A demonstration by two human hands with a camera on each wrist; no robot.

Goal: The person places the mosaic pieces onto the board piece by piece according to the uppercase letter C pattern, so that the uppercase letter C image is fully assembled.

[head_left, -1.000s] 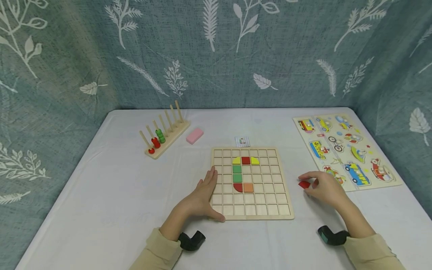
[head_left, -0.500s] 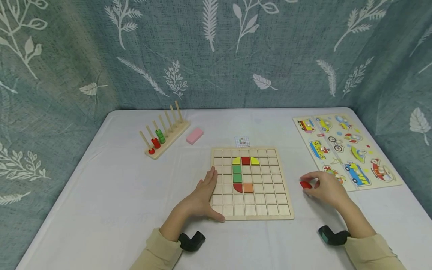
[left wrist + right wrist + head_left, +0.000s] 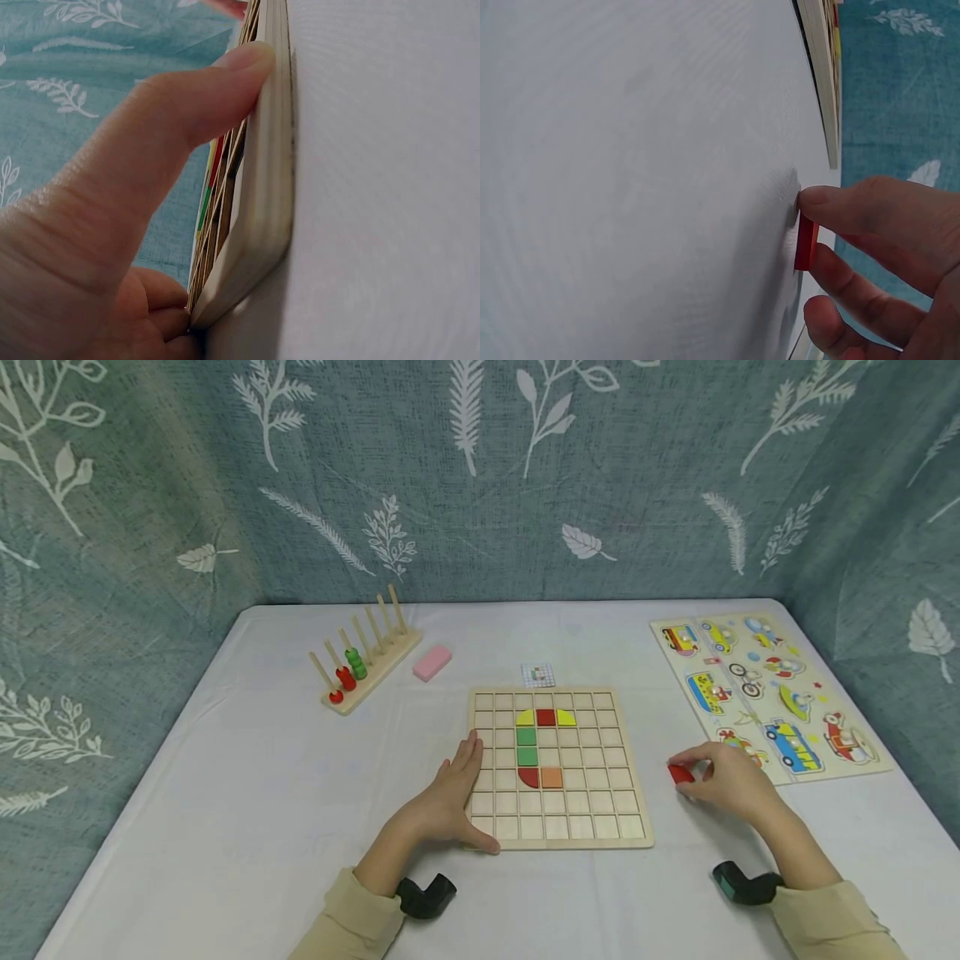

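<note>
In the head view, a wooden grid board (image 3: 577, 845) lies at mid-table. Red, yellow, green and orange tiles sit in some of its squares, among them two green squares (image 3: 527, 747) and an orange square (image 3: 551, 777). My left hand (image 3: 448, 793) rests along its left side with fingers extended; the left wrist view shows the thumb (image 3: 217, 94) against the front edge. To the right of the board, my right hand (image 3: 723, 781) pinches a small red block (image 3: 680, 774). Seen from the right wrist, the block (image 3: 807, 241) is between thumb and fingers, close to the white cloth.
Behind the board lies a small pattern card (image 3: 538, 675). A pink block (image 3: 432, 662) and a peg stand (image 3: 390, 653) with red and green beads are at the back left. A vehicle picture puzzle (image 3: 772, 693) lies at the right, just beyond my right hand.
My right hand has shifted slightly right with the red block, which has turned a little between the fingers. The left hand and the board have stayed in place.
</note>
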